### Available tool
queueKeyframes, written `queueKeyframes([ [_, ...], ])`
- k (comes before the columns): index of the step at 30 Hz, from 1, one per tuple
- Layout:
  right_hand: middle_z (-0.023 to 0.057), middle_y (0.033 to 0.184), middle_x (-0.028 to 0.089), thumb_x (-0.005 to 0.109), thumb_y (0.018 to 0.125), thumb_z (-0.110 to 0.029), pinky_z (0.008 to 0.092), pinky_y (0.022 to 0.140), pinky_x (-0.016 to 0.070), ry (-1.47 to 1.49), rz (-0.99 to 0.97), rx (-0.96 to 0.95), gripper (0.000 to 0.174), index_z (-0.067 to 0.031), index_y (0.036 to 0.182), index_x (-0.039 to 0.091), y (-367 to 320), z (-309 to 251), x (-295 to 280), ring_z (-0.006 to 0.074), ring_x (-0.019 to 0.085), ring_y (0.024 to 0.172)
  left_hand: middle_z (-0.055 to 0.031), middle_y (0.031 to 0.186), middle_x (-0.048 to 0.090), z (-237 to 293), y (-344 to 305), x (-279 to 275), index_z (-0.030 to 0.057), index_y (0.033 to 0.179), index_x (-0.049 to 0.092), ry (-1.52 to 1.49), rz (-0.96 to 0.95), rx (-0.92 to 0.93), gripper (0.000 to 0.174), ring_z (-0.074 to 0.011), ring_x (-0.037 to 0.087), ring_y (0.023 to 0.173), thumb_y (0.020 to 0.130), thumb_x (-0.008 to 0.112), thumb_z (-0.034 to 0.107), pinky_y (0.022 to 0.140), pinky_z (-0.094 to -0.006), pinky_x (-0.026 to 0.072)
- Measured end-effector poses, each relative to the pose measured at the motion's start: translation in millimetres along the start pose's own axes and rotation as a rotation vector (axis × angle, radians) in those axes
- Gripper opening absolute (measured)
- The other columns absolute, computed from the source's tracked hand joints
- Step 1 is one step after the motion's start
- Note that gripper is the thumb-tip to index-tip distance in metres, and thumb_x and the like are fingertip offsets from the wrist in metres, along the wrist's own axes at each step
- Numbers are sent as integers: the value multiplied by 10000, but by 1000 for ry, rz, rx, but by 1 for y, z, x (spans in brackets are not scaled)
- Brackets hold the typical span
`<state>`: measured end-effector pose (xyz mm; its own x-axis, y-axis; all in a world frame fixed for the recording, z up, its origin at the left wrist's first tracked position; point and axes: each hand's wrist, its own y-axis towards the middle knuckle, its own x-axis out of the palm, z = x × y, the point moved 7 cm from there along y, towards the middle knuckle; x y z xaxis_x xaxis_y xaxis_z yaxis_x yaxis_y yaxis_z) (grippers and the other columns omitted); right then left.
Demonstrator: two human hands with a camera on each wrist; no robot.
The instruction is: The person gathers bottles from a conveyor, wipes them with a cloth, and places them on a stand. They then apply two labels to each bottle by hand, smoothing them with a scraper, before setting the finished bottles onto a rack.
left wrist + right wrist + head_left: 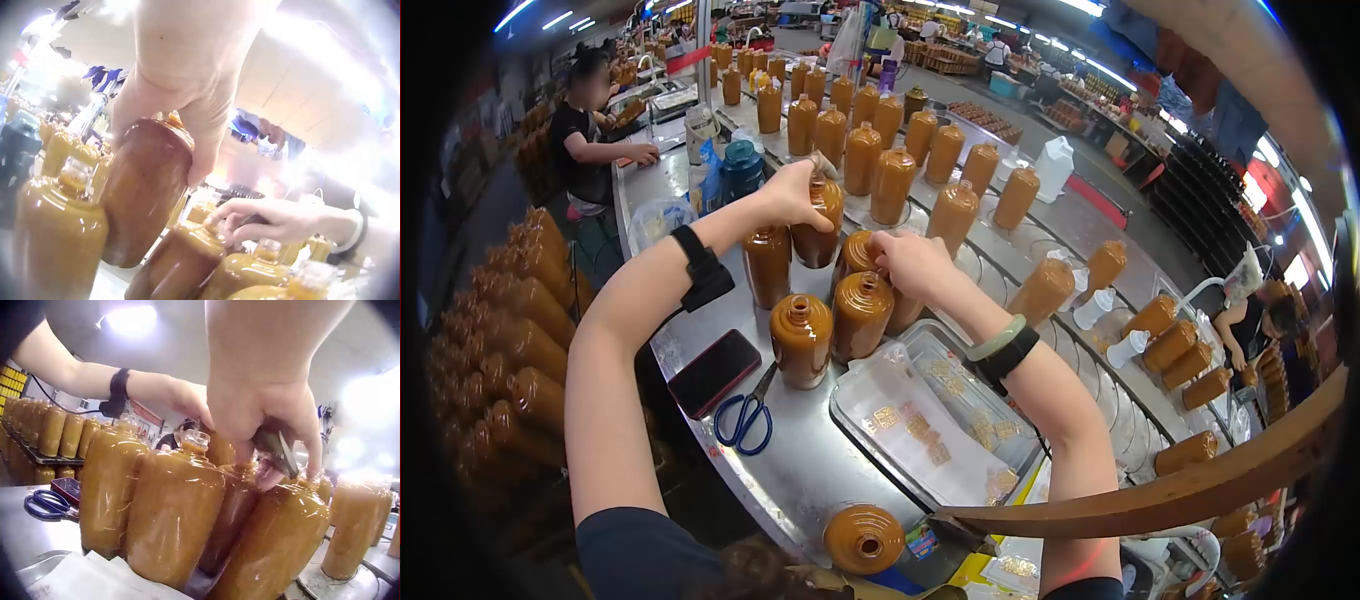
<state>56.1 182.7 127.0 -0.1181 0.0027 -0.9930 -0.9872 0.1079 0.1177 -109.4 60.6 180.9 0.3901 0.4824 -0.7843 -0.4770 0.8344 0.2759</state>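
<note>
My left hand [795,195] grips a glossy brown bottle [820,222] around its shoulder, with the thumb on the near side. In the left wrist view this bottle [147,187] is tilted. My right hand [915,262] has its fingers curled at the neck of another brown bottle [181,259], within a close group. A dark, flat, pointed tool [275,450], like tweezers, is held in the right palm. Two more brown bottles [862,310] [803,335] stand just in front of the hands, and a leaning one [275,537] is under the right hand.
Blue-handled scissors [743,420] and a phone [714,372] lie on the metal table [785,490]. A tray [845,400] bears sheets with gold decals [920,430]. One bottle [864,538] is at the near edge. Several bottles stand beyond; a wooden bar [1160,505] crosses the right foreground.
</note>
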Motion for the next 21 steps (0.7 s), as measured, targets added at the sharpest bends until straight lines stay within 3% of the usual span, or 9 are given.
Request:
queueKeyframes([
  [3,134,1161,703,587,1019,-219,485,861,554,124,39,48,329,-94,1323,570,-1,1,-13,383,690,1061,-143,1260,651,17,-13,-40,37,1335,544,-178,165,112,889,-263,619,1223,582,961,261,1069,-359,490],
  [6,147,1125,711,589,1005,-160,480,866,550,130,31,-21,294,-64,1282,578,-6,5,-16,380,689,1056,-153,1280,642,43,-48,-92,-10,1399,503,-216,343,105,938,-254,610,1244,621,954,259,1086,-345,484],
  [9,136,1102,717,597,965,-83,476,868,545,132,-9,-55,313,-76,1279,590,-15,12,-6,360,693,1045,-135,1229,681,74,-101,-133,-53,1338,555,-391,487,155,763,-185,677,1084,737,927,236,1008,-341,537],
  [11,126,1097,717,591,963,-51,471,871,539,171,213,-277,317,-86,1277,604,-41,6,-22,353,690,1034,-110,1206,697,99,-147,-155,-41,1308,589,-514,759,205,627,-157,686,1047,796,878,175,994,-334,533],
  [13,146,1110,714,578,994,-47,451,899,538,186,210,-242,262,-68,1252,623,-78,-1,-40,361,680,1048,-89,1202,699,106,-184,-172,-29,1291,610,-634,824,312,542,-146,686,1030,832,834,152,967,-309,527],
  [15,164,1147,715,552,1029,-45,418,932,537,541,199,-230,224,-37,1237,636,-116,1,-46,341,687,1084,-80,1219,680,107,-216,-172,3,1330,592,-815,827,342,482,-142,658,1087,903,736,176,941,-300,526],
  [17,174,1169,718,547,1044,-45,388,951,538,583,189,-77,230,-13,1254,637,-166,4,-50,303,702,1090,-94,1262,656,108,-244,-158,18,1394,535,-1015,785,268,562,-157,651,1115,904,733,209,955,-302,524],
  [19,163,1145,730,556,1044,-47,375,946,539,668,171,135,242,-7,1268,638,-225,3,-63,256,710,1061,-106,1310,630,99,-261,-135,25,1426,493,-1013,753,216,637,-169,645,1138,889,749,252,976,-308,522],
  [21,151,1078,731,574,1039,-48,365,936,540,670,289,304,231,16,1252,638,-287,9,-66,230,705,1034,-126,1368,596,104,-279,-107,26,1461,438,-827,753,203,755,-203,619,1203,842,795,270,1032,-355,509],
])
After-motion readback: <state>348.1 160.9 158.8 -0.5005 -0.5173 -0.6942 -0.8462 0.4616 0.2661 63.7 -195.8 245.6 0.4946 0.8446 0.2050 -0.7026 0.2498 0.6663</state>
